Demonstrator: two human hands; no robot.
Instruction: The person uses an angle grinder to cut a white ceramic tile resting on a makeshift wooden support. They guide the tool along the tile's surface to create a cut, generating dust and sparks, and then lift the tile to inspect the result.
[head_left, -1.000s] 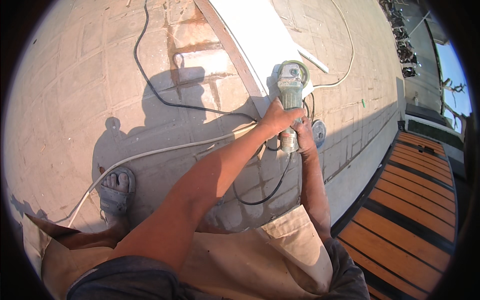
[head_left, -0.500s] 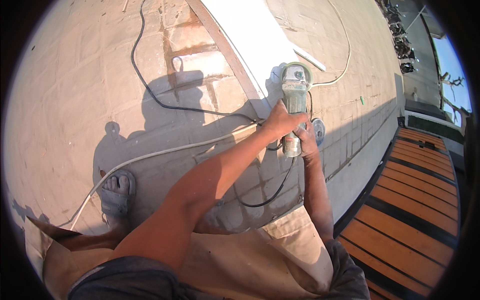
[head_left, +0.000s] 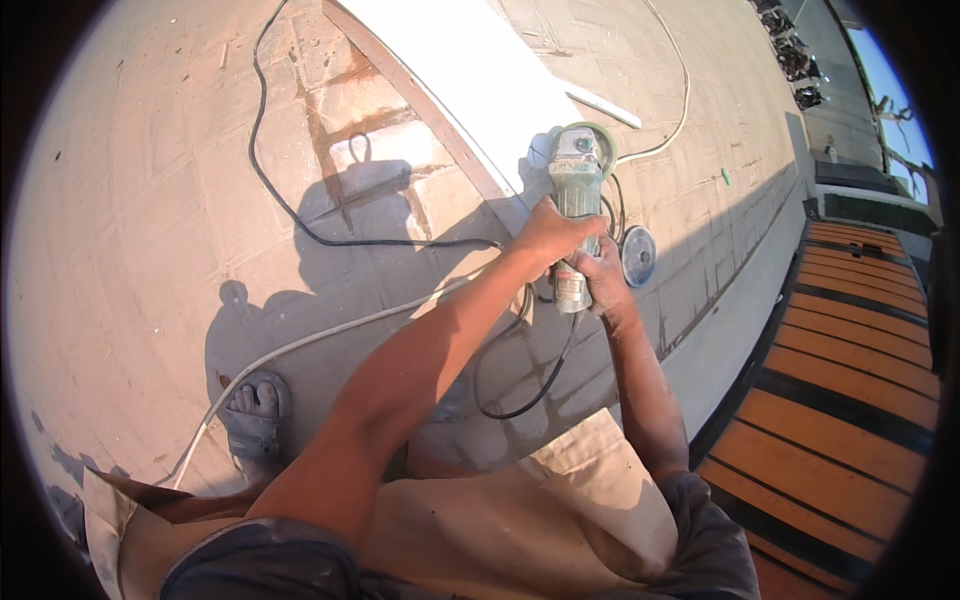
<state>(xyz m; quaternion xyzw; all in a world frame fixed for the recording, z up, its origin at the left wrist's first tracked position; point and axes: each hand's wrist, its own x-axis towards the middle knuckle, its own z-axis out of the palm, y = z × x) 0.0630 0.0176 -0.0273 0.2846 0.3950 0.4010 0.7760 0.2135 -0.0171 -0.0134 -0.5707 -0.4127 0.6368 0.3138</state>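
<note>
My two hands are wrapped around a dusty grey-green angle grinder [head_left: 577, 195]. My left hand [head_left: 548, 238] grips the side of its body, just behind the head. Lower down, my right hand [head_left: 604, 280] closes around the rear part by the cord. The round disc [head_left: 604, 143] at the grinder's head is over the near right end of a long white slab [head_left: 465, 75]. Sunlight washes out the slab's top, while its left edge shows brownish. Whether the disc touches the slab I cannot tell.
A black cord [head_left: 330, 240] and a pale hose or cable [head_left: 330, 325] cross the paved floor. A spare round disc [head_left: 638, 256] lies right of my hands. A narrow white strip [head_left: 605, 105] lies beside the slab. At right stands an orange slatted surface [head_left: 835, 400]. My sandalled foot [head_left: 258, 415] is at left.
The whole scene has shifted slightly in the picture as my head moved. Both hands keep hold of the grinder, which stays at the slab's near end.
</note>
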